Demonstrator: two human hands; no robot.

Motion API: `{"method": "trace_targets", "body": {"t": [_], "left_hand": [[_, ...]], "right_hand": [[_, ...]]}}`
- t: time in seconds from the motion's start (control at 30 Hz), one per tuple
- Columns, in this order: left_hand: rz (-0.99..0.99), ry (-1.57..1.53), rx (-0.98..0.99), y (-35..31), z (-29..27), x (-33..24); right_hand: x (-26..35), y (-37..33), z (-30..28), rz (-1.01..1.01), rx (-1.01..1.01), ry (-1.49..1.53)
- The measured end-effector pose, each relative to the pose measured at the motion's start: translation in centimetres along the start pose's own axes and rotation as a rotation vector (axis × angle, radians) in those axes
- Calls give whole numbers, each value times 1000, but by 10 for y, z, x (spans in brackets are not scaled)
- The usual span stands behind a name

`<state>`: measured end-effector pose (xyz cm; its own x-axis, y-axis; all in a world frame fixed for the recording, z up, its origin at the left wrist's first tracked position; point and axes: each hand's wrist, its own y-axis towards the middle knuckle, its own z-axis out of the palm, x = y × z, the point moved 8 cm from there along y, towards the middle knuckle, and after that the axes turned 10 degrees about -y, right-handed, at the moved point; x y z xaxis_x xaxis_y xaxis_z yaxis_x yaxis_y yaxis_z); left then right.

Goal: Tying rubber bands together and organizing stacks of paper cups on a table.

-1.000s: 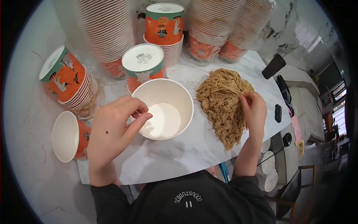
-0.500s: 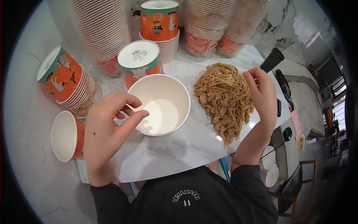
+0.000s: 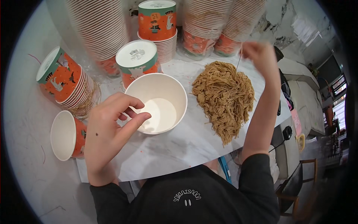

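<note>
Downward from right fingers (image 3: 247, 49), 1 strand (image 3: 238, 64).

Left hand (image 3: 108, 121): back upward, thumb (image 3: 137, 123) and index finger (image 3: 129, 100) curved toward each other, tips apart; wrist (image 3: 100, 171) behind the hand. Right hand (image 3: 259, 56): farther forward than the left, motion-blurred, fingertips pinched together; bare forearm (image 3: 261, 115) extended behind it, running back toward the body.

- Pale, grey-veined counter (image 3: 149, 156)
- Heap of tan strands (image 3: 225, 99), right side
- Open white tub (image 3: 160, 112), upright, left of the heap
- Upside-down tubs (image 3: 136, 56) behind it
- Wrapped tub stacks (image 3: 207, 22) farther back, apparently also on the counter
</note>
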<state>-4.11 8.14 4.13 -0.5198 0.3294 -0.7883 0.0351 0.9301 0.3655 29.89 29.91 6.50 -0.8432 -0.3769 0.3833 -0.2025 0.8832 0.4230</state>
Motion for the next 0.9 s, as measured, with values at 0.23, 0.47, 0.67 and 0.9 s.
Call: {"method": "trace_targets", "body": {"t": [0.23,0.47,0.67,0.9], "left_hand": [[3,-68,-38,0,-3,-7],[-252,-570,209,3,39,23],[-306,-488,270,9,56,42],[-273,-565,429,5,60,35]], "right_hand": [[93,-32,-127,-280,-850,309],[194,-119,60,-523,186,180],[183,-125,69,-478,283,178],[169,-123,67,-403,349,297]]}}
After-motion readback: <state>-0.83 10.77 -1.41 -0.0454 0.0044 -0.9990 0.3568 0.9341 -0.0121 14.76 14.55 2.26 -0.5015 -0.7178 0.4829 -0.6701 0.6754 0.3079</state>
